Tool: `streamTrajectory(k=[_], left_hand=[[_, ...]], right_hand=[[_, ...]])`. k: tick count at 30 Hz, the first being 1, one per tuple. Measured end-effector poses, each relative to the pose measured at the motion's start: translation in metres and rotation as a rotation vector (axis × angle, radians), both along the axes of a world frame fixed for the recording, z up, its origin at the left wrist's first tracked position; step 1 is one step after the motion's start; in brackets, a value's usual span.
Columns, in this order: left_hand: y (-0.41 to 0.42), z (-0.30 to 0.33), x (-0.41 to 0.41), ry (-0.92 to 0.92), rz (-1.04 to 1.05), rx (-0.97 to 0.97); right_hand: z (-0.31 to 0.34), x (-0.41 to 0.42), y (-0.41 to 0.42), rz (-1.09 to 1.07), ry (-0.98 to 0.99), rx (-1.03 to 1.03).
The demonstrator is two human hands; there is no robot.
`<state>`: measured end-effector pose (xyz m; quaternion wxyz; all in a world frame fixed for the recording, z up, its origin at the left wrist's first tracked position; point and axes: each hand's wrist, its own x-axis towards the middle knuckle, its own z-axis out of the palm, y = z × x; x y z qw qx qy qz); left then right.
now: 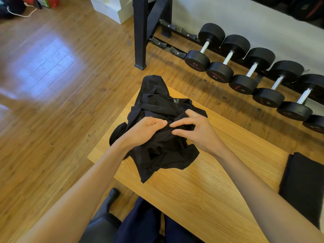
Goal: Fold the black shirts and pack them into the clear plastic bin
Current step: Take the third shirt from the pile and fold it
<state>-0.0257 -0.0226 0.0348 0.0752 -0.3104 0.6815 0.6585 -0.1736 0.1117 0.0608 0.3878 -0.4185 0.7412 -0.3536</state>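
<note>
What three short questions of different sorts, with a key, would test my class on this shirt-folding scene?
1. True or false: the crumpled black shirt lies wholly on the wooden table.
2. Multiple choice: where are the person's hands? A. both on the shirt; B. one on the shirt, one on the table; C. both in the air.
3. Short answer: what lies at the table's right edge?

Key
1. False: part hangs over the table's far corner and left edge.
2. A: the left hand and right hand both pinch the fabric with their fingers.
3. A flat, dark folded cloth, perhaps a finished shirt.
</note>
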Motion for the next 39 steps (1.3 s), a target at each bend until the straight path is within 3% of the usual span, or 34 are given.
streamTrajectory(k=[8, 12, 15, 21, 30, 39], left_hand=[[0.002, -0.001, 0.002, -0.005, -0.044, -0.101], [0.005, 0.002, 0.002, 0.026, -0.037, -0.058], [0.007, 0.004, 0.002, 0.078, -0.161, -0.150], [0.001, 0.004, 0.004, 0.083, -0.227, -0.202], [-0.014, 0.006, 0.026, 0.101, -0.112, -0.244], [-0.001, 0.008, 0.008, 0.100, -0.170, -0.231]], right_hand=[[-0.007, -0.001, 0.002, -0.010, -0.022, 0.052], [-0.015, -0.004, -0.002, -0.045, 0.005, 0.028], [-0.017, -0.006, -0.004, 0.002, 0.040, -0.024], [-0.017, -0.009, -0.002, 0.093, -0.037, 0.069], [-0.015, -0.025, 0.013, -0.070, -0.048, -0.020], [-0.010, -0.013, -0.003, -0.001, -0.044, -0.082]])
